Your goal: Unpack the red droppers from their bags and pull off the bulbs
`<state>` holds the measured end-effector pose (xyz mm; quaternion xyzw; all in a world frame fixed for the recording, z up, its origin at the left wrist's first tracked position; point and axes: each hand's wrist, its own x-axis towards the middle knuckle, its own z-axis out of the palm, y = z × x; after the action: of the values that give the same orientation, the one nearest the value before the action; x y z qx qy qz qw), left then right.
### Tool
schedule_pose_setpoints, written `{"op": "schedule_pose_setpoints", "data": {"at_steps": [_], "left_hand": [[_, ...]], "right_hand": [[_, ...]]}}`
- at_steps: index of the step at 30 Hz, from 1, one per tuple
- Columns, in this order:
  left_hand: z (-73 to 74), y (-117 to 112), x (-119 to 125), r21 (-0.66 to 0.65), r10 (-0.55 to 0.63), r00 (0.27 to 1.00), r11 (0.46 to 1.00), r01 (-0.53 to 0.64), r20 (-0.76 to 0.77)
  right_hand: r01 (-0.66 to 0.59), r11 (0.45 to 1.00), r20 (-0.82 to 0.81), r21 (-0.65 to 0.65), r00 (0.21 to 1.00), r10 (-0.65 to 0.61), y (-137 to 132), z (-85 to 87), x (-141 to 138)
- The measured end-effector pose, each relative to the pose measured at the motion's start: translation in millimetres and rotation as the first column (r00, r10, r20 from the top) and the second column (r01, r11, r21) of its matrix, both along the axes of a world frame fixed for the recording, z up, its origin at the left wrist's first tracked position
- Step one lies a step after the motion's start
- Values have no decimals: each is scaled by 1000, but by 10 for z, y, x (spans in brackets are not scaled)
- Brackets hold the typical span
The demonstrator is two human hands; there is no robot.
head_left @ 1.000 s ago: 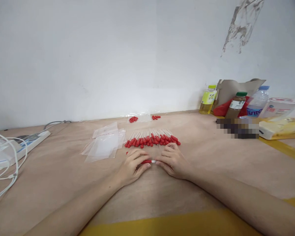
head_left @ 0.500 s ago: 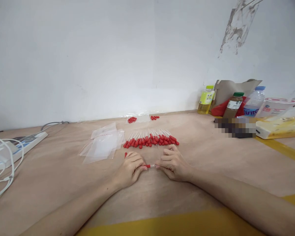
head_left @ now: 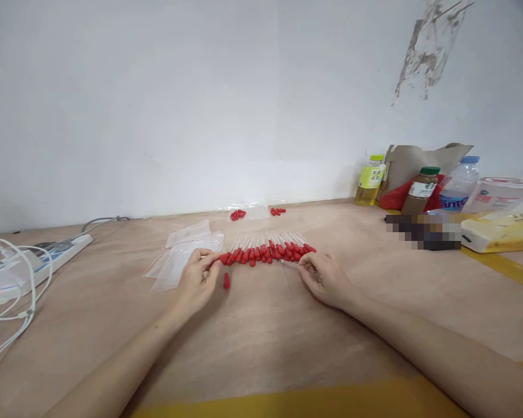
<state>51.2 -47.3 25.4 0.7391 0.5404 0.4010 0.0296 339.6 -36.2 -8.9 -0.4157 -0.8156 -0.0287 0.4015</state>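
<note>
My left hand (head_left: 199, 278) is at the left end of a row of droppers (head_left: 268, 251) with red rubber bulbs and thin clear tubes. Its thumb and fingers pinch the red bulb of the endmost dropper (head_left: 222, 259); the hand hides part of it. A loose red rubber bulb (head_left: 226, 281) lies on the table just right of that hand. My right hand (head_left: 325, 277), in front of the row's right end, is closed on a clear glass tube (head_left: 291, 265) that points left. Another thin clear tube may lie below it, too faint to be sure.
Clear zip bags (head_left: 185, 255) lie left of the row. Bags with red bulbs (head_left: 237, 215) rest by the wall. A power strip (head_left: 65, 255) with white cables is at left. Bottles (head_left: 369, 183), a paper bag (head_left: 412, 159) and a tissue pack (head_left: 501, 232) stand at right.
My hands have moved apart from where they met over a red bulb and clear tube. The left went up and left to the row's end; the right moved slightly right and up.
</note>
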Motion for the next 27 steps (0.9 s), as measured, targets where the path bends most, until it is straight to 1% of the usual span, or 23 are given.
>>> {"op": "schedule_pose_setpoints", "data": {"at_steps": [2,4,6,8,11,15,18,20,23,24,25,27], "left_hand": [[50,25,-142,-89,61,998,994,-63,-25],[52,33,-244,-176,83,995,980,-90,-50],[20,31,-276,-230,95,993,967,-110,-73],[-25,30,-244,-255,96,992,960,-115,-87],[-78,35,-143,-289,81,994,952,-100,-78],[-107,45,-60,-329,25,999,944,-32,-28],[-99,37,-65,-334,12,1000,942,-13,-4],[-75,25,-79,-325,36,999,945,-42,-25],[-11,22,-69,-241,83,990,964,-108,-112],[14,32,-49,-204,78,987,973,-107,-143],[41,50,-18,-169,52,984,982,-81,-172],[92,114,75,-114,-49,972,993,24,-230]], "right_hand": [[-5,999,55,53,999,2,-1,10,-24],[3,993,96,119,995,-14,14,-6,-35],[20,984,118,175,992,-41,40,-39,-41],[33,978,137,206,989,-62,61,-66,-53],[25,980,163,197,985,-58,59,-65,-93],[-20,995,152,96,988,6,-10,-5,-157],[-53,998,154,13,987,51,-63,31,-162],[-67,997,164,-24,984,70,-79,41,-147],[-88,993,196,-74,975,101,-81,46,-126],[-92,992,205,-88,973,108,-79,48,-123],[-93,991,211,-101,971,113,-77,51,-123],[-96,989,213,-114,970,118,-75,57,-127]]}}
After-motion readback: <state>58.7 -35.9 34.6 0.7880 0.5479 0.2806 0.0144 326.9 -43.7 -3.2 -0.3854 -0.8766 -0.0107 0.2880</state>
